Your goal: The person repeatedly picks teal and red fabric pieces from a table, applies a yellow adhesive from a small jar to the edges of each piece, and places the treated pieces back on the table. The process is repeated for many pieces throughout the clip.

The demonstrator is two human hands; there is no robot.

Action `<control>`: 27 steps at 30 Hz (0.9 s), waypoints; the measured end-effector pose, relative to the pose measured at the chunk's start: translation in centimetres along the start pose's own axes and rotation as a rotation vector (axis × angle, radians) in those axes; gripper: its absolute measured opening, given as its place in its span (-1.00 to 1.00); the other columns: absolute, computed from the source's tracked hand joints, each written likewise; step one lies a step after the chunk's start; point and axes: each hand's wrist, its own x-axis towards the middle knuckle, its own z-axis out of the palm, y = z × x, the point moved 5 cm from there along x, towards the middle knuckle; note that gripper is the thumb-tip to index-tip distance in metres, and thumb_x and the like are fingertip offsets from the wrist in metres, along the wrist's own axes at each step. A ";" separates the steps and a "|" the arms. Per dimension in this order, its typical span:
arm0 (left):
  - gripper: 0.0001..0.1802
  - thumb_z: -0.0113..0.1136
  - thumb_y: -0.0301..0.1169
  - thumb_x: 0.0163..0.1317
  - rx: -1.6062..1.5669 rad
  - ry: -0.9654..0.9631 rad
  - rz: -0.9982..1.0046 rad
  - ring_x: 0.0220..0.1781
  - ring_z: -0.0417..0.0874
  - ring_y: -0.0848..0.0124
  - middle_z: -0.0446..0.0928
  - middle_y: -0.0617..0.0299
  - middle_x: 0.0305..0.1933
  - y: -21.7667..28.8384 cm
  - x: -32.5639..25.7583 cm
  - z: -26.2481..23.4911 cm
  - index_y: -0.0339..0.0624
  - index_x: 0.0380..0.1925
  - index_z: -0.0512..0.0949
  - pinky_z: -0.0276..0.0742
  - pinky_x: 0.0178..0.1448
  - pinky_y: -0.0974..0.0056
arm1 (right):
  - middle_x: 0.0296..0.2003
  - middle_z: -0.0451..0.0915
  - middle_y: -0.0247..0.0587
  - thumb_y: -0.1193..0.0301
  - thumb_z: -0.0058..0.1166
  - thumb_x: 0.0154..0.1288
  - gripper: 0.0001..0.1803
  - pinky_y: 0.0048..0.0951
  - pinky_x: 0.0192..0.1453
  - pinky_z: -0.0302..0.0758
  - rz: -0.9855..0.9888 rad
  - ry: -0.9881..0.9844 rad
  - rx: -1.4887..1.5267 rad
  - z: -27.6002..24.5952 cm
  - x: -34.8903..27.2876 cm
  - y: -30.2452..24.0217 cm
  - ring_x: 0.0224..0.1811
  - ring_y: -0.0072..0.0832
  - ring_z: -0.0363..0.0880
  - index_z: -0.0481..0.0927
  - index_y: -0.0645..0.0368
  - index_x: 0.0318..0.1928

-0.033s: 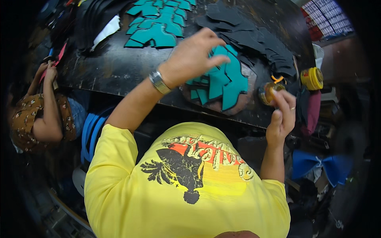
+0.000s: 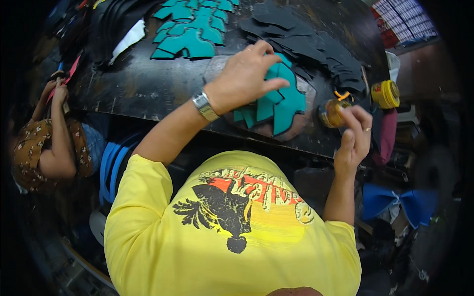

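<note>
My left hand (image 2: pixel 247 74) hovers over a small pile of teal-green cut pieces (image 2: pixel 290 101) with dark edges. Its thumb stretches toward the pile and the other fingers bend, with nothing visible between them. The pieces lie on a worn brownish board (image 2: pixel 307 111) at the near side of the dark table. On the right, my right hand (image 2: pixel 354 133) is beside a small glass jar (image 2: pixel 332 114) with amber contents. Its fingers curve toward the jar's side, the thumb stands apart, and I see nothing held. Whether a fingertip touches the jar is unclear.
More teal pieces (image 2: pixel 200 44) lie in rows at the far side. Behind the board spread dark grey cut pieces (image 2: pixel 308 42). A yellow tub (image 2: pixel 385 94) stands at the table's right edge. To the left, another person (image 2: pixel 54 143) handles a pink strip (image 2: pixel 74 69).
My left hand has shifted slightly nearer and to the right over the teal pieces. My right hand has drawn a little to the right, away from the jar.
</note>
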 end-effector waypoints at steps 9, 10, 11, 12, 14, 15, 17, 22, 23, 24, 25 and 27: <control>0.20 0.53 0.29 -0.22 0.319 -0.125 -0.100 0.48 0.25 0.05 0.33 0.00 0.38 1.2 0.1 5.5 -0.32 0.30 0.35 0.20 0.39 -0.09 | 0.23 0.55 -0.08 0.06 0.04 0.44 -0.59 0.03 0.51 0.05 0.152 -0.289 -0.537 -3.9 1.8 5.7 0.47 -0.02 0.21 0.82 0.06 -0.13; 0.20 0.53 0.29 -0.22 0.339 -0.137 -0.099 0.49 0.24 0.04 0.33 0.01 0.38 1.2 0.0 5.7 -0.31 0.31 0.35 0.18 0.41 -0.13 | 0.24 0.55 -0.08 0.04 0.04 0.43 -0.58 0.07 0.52 0.03 0.125 -0.328 -0.584 -3.5 1.9 5.8 0.48 -0.02 0.20 0.82 0.05 -0.13; 0.20 0.53 0.29 -0.23 0.368 -0.160 -0.102 0.50 0.23 0.04 0.33 0.02 0.38 1.1 0.0 5.8 -0.30 0.31 0.36 0.16 0.42 -0.17 | 0.24 0.55 -0.08 0.02 0.04 0.43 -0.57 0.10 0.52 0.02 0.097 -0.368 -0.629 -2.9 1.9 5.8 0.48 -0.03 0.19 0.82 0.05 -0.13; 0.20 0.52 0.31 -0.23 0.366 -0.161 -0.099 0.51 0.22 0.03 0.34 0.02 0.38 1.2 0.0 5.8 -0.29 0.31 0.37 0.13 0.44 -0.22 | 0.25 0.55 -0.09 -0.03 0.04 0.41 -0.53 0.19 0.53 -0.05 0.070 -0.383 -0.655 -2.3 2.1 5.7 0.51 -0.03 0.16 0.83 0.04 -0.15; 0.19 0.50 0.34 -0.22 0.380 -0.182 -0.098 0.52 0.21 0.01 0.35 0.03 0.38 1.3 0.1 5.7 -0.27 0.30 0.39 0.06 0.46 -0.33 | 0.25 0.54 -0.09 -0.05 0.03 0.41 -0.52 0.23 0.54 -0.09 0.106 -0.471 -0.739 -1.0 2.3 6.1 0.52 -0.05 0.16 0.83 0.04 -0.15; 0.18 0.47 0.36 -0.21 0.386 -0.192 -0.099 0.52 0.20 0.00 0.36 0.02 0.38 1.3 0.2 5.7 -0.28 0.29 0.40 0.04 0.46 -0.37 | 0.25 0.54 -0.09 -0.06 0.03 0.41 -0.51 0.24 0.54 -0.11 0.112 -0.510 -0.779 -0.5 2.5 6.2 0.52 -0.05 0.16 0.83 0.04 -0.15; 0.18 0.42 0.41 -0.18 0.396 -0.213 -0.104 0.53 0.19 -0.01 0.37 0.01 0.37 1.3 0.4 5.7 -0.28 0.28 0.42 -0.02 0.47 -0.44 | 0.22 0.56 -0.05 -0.05 0.03 0.41 -0.51 0.18 0.52 0.00 0.190 -0.594 -0.758 -0.2 2.8 6.6 0.48 -0.07 0.22 0.82 0.07 -0.15; 0.20 0.32 0.49 -0.15 0.426 -0.216 -0.078 0.54 0.19 -0.04 0.38 -0.01 0.37 1.9 0.8 6.6 -0.27 0.28 0.46 -0.07 0.46 -0.50 | 0.17 0.52 0.04 0.07 0.00 0.52 -0.54 -0.24 0.32 0.35 0.223 0.040 -0.259 -3.6 3.1 5.1 0.28 -0.15 0.43 0.77 0.20 -0.07; 0.20 0.31 0.50 -0.15 0.435 -0.227 -0.076 0.54 0.18 -0.04 0.37 -0.01 0.38 2.1 0.8 6.8 -0.27 0.29 0.46 -0.07 0.46 -0.50 | 0.21 0.49 0.02 0.14 -0.02 0.55 -0.58 -0.24 0.34 0.35 0.177 0.072 -0.328 -4.0 2.9 4.6 0.25 -0.13 0.46 0.74 0.20 -0.01; 0.20 0.31 0.50 -0.15 0.429 -0.225 -0.071 0.55 0.18 -0.04 0.37 -0.01 0.39 2.2 0.9 7.1 -0.27 0.29 0.46 -0.07 0.46 -0.50 | 0.21 0.50 0.03 0.15 0.01 0.53 -0.60 -0.23 0.35 0.34 0.236 0.033 -0.337 -3.7 2.2 4.6 0.26 -0.12 0.46 0.73 0.19 0.02; 0.20 0.31 0.50 -0.15 0.432 -0.227 -0.067 0.55 0.18 -0.04 0.37 -0.01 0.39 2.4 0.9 7.3 -0.27 0.29 0.46 -0.08 0.46 -0.50 | 0.20 0.50 0.04 0.17 0.05 0.52 -0.62 -0.21 0.36 0.34 0.299 -0.003 -0.342 -3.3 1.4 4.7 0.26 -0.11 0.46 0.71 0.19 0.05; 0.20 0.32 0.49 -0.15 0.424 -0.228 -0.053 0.56 0.17 -0.04 0.37 -0.01 0.40 2.9 1.0 7.7 -0.27 0.29 0.46 -0.08 0.47 -0.51 | 0.21 0.49 0.07 0.29 0.20 0.36 -0.58 -0.15 0.37 0.33 0.246 -0.157 -0.523 -2.2 -0.1 3.8 0.28 -0.04 0.43 0.63 0.20 0.15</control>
